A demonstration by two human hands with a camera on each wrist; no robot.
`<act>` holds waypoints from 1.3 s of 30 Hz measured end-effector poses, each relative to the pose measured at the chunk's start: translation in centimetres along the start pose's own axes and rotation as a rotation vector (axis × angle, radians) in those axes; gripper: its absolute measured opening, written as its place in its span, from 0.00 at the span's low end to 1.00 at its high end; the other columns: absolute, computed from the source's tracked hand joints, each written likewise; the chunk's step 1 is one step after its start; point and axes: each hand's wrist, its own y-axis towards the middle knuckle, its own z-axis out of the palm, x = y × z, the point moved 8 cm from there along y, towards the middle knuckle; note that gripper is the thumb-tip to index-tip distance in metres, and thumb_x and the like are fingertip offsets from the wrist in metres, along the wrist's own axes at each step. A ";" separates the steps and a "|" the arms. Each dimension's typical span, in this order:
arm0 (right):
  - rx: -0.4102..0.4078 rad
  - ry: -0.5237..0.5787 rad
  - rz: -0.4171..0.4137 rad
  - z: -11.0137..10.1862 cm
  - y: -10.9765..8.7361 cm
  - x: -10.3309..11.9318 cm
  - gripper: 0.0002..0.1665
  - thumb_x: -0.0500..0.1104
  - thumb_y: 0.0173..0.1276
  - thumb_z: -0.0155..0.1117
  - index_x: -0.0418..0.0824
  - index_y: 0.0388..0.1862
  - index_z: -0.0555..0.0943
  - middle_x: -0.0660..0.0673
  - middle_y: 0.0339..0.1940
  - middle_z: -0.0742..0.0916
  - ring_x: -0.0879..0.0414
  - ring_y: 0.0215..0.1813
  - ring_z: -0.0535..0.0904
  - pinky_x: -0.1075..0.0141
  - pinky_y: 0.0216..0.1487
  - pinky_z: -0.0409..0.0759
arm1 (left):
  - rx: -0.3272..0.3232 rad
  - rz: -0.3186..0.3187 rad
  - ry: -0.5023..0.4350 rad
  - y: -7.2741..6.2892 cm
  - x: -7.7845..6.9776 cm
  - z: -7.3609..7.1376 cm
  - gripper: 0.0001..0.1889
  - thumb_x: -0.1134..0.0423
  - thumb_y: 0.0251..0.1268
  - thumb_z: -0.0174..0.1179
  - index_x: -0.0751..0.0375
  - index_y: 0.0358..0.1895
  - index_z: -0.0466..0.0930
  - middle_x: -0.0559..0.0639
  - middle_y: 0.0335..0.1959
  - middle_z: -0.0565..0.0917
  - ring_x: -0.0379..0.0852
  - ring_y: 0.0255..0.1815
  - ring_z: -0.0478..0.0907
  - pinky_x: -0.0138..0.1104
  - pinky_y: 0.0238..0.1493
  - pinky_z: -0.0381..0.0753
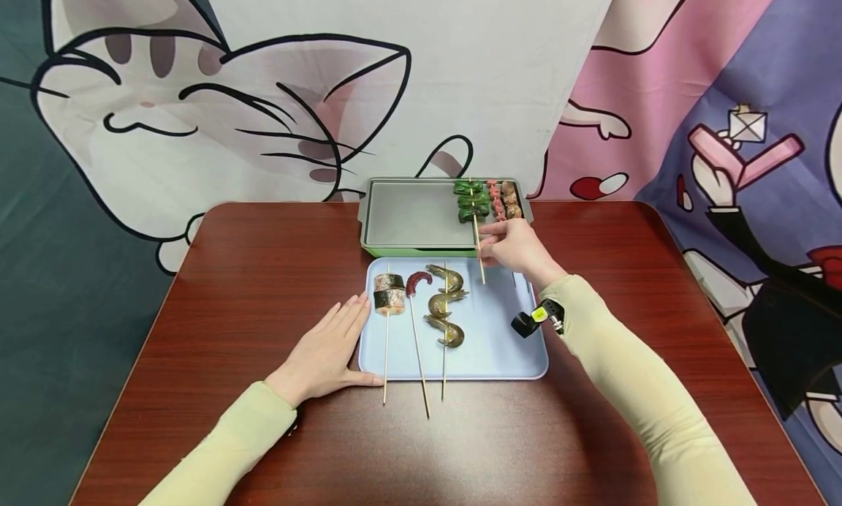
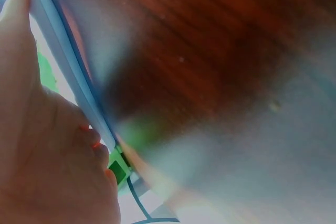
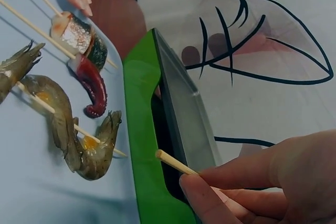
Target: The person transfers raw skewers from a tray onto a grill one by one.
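Note:
My right hand [image 1: 516, 247] pinches the bare stick of a green pepper skewer [image 1: 472, 200] between thumb and fingers. Its green pieces lie over the right part of the grey grill plate [image 1: 411, 213]; in the right wrist view only the stick end [image 3: 176, 162] shows. My left hand [image 1: 329, 352] is spread with straight fingers along the left edge of the blue tray [image 1: 500, 345], the thumb at its near corner. On that tray lie a fish skewer [image 1: 389, 295], an octopus tentacle skewer [image 1: 417, 281] and a shrimp skewer [image 1: 447, 305].
Right of the green pepper skewer, a pink meat skewer [image 1: 496, 200] and a brown skewer [image 1: 510, 201] lie on the plate. The grill's green base [image 3: 142, 129] stands just behind the tray. Both rest on a dark red wooden table [image 1: 263, 272], with a cartoon curtain [image 1: 500, 74] behind.

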 end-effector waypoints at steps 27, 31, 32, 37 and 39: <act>-0.127 -0.127 -0.149 -2.2 -3.6 3.5 0.31 0.44 0.69 0.73 0.37 0.68 0.79 0.41 0.51 0.89 0.53 0.51 0.86 0.67 0.47 0.84 | 0.017 -0.009 0.024 0.2 0.1 -0.2 0.66 0.20 0.53 0.59 0.76 0.77 0.55 0.67 0.80 0.55 0.61 0.80 0.53 0.50 0.78 0.52; -0.141 -0.081 -0.183 -2.6 -5.1 4.3 0.30 0.49 0.69 0.73 0.39 0.67 0.81 0.42 0.52 0.89 0.52 0.51 0.86 0.66 0.49 0.85 | 0.035 -0.016 0.029 0.3 0.1 -0.2 0.66 0.20 0.52 0.58 0.76 0.78 0.54 0.66 0.80 0.53 0.60 0.80 0.51 0.49 0.79 0.50; -0.146 -0.079 -0.193 -2.8 -5.5 4.5 0.30 0.50 0.69 0.73 0.40 0.66 0.81 0.42 0.53 0.89 0.51 0.51 0.86 0.65 0.50 0.85 | 0.037 -0.016 0.028 0.3 0.1 -0.2 0.66 0.20 0.52 0.58 0.76 0.78 0.54 0.66 0.80 0.53 0.60 0.80 0.51 0.49 0.79 0.50; -0.165 -0.101 -0.224 -3.3 -7.6 5.3 0.29 0.57 0.68 0.72 0.45 0.63 0.85 0.46 0.54 0.89 0.56 0.52 0.86 0.65 0.52 0.83 | 0.039 -0.017 0.020 0.2 0.1 -0.2 0.67 0.20 0.52 0.59 0.76 0.78 0.53 0.66 0.80 0.53 0.60 0.80 0.51 0.49 0.79 0.49; -0.157 -0.101 -0.234 -3.4 -8.3 5.4 0.29 0.57 0.68 0.72 0.45 0.62 0.85 0.47 0.54 0.88 0.58 0.51 0.86 0.67 0.52 0.83 | 0.041 -0.019 0.018 0.2 0.1 -0.2 0.67 0.20 0.52 0.59 0.75 0.78 0.53 0.66 0.80 0.53 0.60 0.80 0.51 0.49 0.79 0.49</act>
